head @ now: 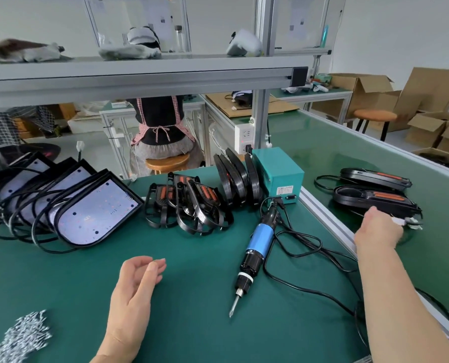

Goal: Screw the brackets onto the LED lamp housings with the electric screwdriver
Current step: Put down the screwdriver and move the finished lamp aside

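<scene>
The blue and black electric screwdriver lies on the green mat, bit toward me. My left hand hovers open over the mat, holding nothing. My right hand reaches across the rail to the near edge of a black lamp housing with an orange-marked bracket; its fingers are hidden behind the back of the hand. A second such lamp lies behind it. Several LED lamp housings with cables lean in a row at the left. Loose black brackets are piled in the middle. Screws lie heaped at the front left.
A teal power box stands behind the screwdriver, its black cable looping over the mat. Black parts stand on edge beside the box. An aluminium rail divides the two benches. A person sits beyond, back turned.
</scene>
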